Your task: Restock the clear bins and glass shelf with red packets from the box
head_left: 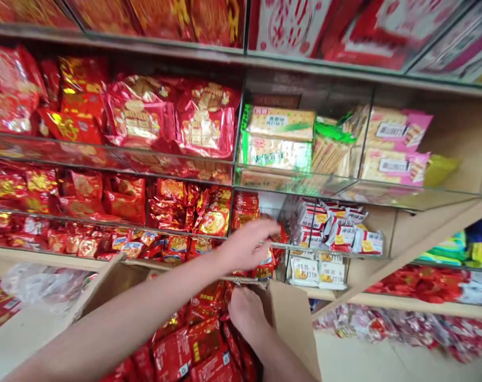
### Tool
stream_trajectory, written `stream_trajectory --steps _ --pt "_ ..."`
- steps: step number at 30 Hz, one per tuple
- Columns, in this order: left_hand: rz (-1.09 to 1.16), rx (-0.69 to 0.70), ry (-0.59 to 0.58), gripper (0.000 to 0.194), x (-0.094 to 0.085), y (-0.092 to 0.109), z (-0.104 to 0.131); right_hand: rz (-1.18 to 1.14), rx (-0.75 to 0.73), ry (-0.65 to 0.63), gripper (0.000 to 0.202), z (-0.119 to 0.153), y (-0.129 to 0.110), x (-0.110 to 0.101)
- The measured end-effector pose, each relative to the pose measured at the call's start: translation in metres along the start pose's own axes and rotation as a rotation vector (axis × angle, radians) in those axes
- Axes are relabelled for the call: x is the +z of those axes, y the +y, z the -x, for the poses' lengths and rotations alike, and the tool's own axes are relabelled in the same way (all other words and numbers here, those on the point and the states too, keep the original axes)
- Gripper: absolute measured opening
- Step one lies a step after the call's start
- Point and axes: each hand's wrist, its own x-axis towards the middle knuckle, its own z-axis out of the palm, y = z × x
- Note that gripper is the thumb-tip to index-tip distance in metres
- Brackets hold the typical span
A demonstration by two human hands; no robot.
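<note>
My left hand [251, 244] reaches over the carton to a clear-fronted shelf bin of red snack packets [246, 204]. Its fingers are slightly bent and apart, a little blurred, and no packet shows in them. Lower down, my right hand [247, 312] is inside the open cardboard box [294, 323], near its right wall. The fingers there are curled closed over the red packets, and what they grip is hidden. Red foil snack packets [203, 339] fill the box, partly covered by my forearms.
Clear dividers separate the shelf bins. White cracker packets [340, 233] sit right of my left hand, with green-edged biscuit packs [278, 138] above. A slanting wooden shelf edge [408, 249] runs at right. Plastic-wrapped goods [45, 286] lie on the floor at left.
</note>
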Motion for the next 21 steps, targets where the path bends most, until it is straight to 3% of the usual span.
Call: stream_trajectory --steps 2,3,4,6,8,9,11,13,15,17,21 --pt "0.158 -0.057 -0.095 0.029 -0.010 0.025 0.045 -0.003 -0.005 0.019 0.032 0.012 0.002 -0.004" --pt "0.222 -0.167 -0.136 0.026 -0.012 0.034 0.070 -0.010 -0.002 0.033 0.033 0.020 0.004 -0.006" --pt "0.284 -0.340 -0.134 0.022 -0.014 0.041 0.093 -0.025 -0.003 0.053 0.034 0.028 0.006 -0.009" --pt "0.520 -0.847 -0.062 0.027 -0.013 0.050 0.129 -0.081 -0.078 0.130 0.043 0.046 0.009 -0.012" --pt "0.896 -1.257 0.032 0.041 -0.010 0.057 0.147 -0.137 -0.287 0.200 0.052 0.063 0.011 -0.013" --pt "1.079 -1.368 0.103 0.044 -0.008 0.060 0.150 -0.164 -0.407 0.220 0.054 0.070 0.012 -0.014" --pt "1.317 -1.389 0.296 0.039 -0.005 0.066 0.148 -0.240 -0.595 0.229 0.051 0.081 0.013 -0.013" --pt "1.381 -1.282 0.451 0.034 -0.002 0.071 0.143 -0.411 -0.622 0.294 0.042 0.085 0.014 -0.011" --pt "1.396 -1.171 0.505 0.034 0.000 0.073 0.141 -0.648 -0.479 0.405 0.038 0.083 0.016 -0.009" --pt "1.411 -1.107 0.480 0.032 0.001 0.076 0.140 -0.876 -0.271 0.445 0.043 0.076 0.017 -0.008" --pt "1.312 -1.070 0.483 0.024 0.005 0.079 0.132 -1.203 -0.151 0.239 0.026 0.061 0.012 -0.014"
